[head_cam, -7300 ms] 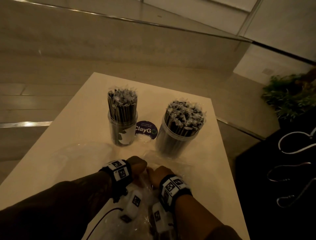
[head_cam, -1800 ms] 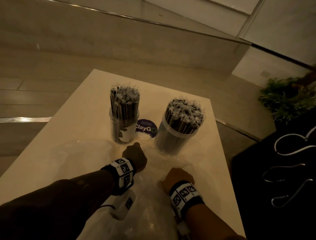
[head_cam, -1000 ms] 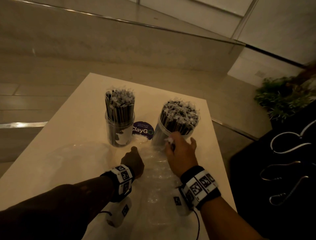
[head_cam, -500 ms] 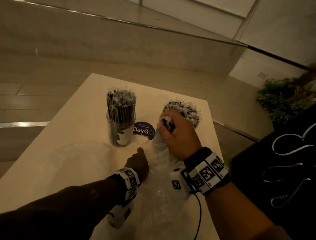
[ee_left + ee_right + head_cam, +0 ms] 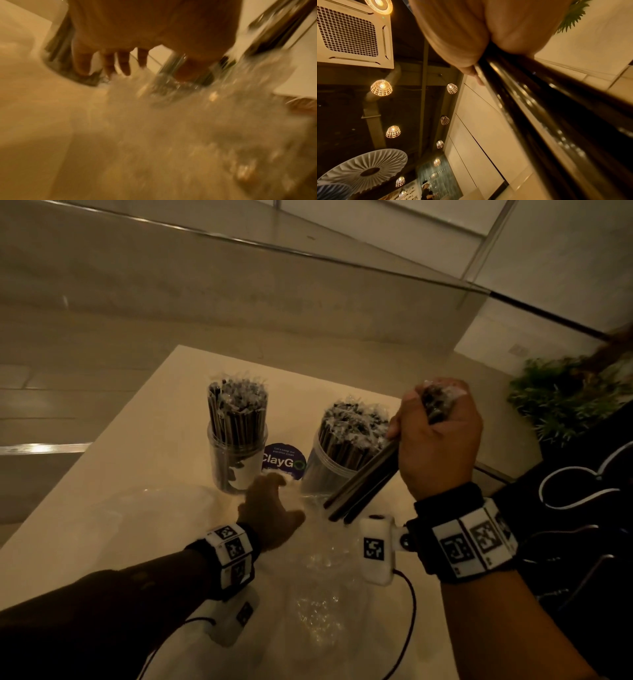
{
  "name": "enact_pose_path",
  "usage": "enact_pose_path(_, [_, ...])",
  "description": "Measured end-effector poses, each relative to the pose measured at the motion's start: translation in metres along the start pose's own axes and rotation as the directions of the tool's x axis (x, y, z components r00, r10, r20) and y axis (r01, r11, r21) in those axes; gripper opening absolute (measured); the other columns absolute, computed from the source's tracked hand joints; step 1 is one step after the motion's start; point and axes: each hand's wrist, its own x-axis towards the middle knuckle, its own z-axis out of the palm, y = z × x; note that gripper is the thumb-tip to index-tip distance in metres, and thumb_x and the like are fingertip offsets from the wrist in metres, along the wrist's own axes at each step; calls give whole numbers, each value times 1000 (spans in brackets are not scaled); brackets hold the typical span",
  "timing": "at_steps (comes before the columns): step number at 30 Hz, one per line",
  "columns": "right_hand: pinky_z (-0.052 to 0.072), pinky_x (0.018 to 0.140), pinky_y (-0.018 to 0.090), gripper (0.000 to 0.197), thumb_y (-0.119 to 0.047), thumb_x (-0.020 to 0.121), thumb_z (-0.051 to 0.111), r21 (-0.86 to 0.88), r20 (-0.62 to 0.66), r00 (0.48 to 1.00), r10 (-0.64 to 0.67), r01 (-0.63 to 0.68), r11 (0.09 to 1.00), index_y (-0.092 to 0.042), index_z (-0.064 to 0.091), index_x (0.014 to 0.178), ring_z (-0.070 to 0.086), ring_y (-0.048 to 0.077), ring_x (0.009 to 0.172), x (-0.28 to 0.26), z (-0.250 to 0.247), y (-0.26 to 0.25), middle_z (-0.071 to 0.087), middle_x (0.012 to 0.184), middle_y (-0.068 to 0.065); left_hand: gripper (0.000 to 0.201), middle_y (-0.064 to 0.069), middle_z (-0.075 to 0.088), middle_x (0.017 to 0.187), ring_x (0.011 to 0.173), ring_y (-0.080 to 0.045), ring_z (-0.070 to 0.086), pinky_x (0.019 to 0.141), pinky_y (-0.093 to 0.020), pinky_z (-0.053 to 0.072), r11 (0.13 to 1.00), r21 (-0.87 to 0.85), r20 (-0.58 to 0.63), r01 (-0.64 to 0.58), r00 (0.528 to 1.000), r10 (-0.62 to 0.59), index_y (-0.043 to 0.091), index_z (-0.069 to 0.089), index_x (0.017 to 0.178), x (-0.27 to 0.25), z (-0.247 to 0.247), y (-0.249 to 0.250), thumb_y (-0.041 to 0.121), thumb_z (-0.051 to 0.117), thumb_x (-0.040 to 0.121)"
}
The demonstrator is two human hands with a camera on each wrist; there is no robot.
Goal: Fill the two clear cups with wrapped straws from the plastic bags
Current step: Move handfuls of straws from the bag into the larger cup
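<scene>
Two clear cups stand packed with wrapped black straws on the white table [image 5: 113,481]: a narrow left cup [image 5: 236,460] and a wider right cup [image 5: 334,470]. My right hand [image 5: 435,440] grips a bundle of wrapped straws [image 5: 363,491], held slanted in the air just right of the right cup; the bundle [image 5: 539,105] runs out of my fist [image 5: 471,33] in the right wrist view. My left hand [image 5: 270,508] lies on the crumpled clear plastic bag [image 5: 318,583] in front of the cups. Its fingers [image 5: 123,63] reach straight down onto the bag [image 5: 171,128].
A second flat clear bag [image 5: 154,518] lies on the table's left part. A round purple ClayGo sticker [image 5: 282,462] sits between the cups. A potted plant [image 5: 565,402] stands beyond the table's right edge, with floor dropping away past the far edge.
My right hand has drawn the straw bundle out of the bag and lifted it up and to the right, beside the right cup. The left hand stays on the bag.
</scene>
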Motion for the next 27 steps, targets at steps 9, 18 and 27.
enact_pose_path(9, [58,67,38,9,-13,93,60,54,92,986,139,-145,988,-18,55,88,68,23,67,-20,29,-4,66,71,5,46,1,65,102,89,-16,64,77,-26,53,851,-271,177,-450,846,503,13,55,119,-10,-37,91,30,73,79])
enact_pose_path(18, [49,72,23,48,-42,96,34,-223,428,898,-101,213,951,-6,66,98,62,10,82,1,10,-25,66,89,7,29,11,55,64,53,-2,52,57,-24,47,814,-374,113,-444,849,516,28,51,73,-8,-40,105,6,69,79])
enact_pose_path(27, [55,89,37,18,-21,78,74,26,342,899,273,-299,954,-14,70,94,69,15,98,-24,21,10,73,100,5,29,4,57,102,84,5,61,76,-13,50,639,-633,69,-437,790,609,12,51,116,-3,-38,126,16,54,88])
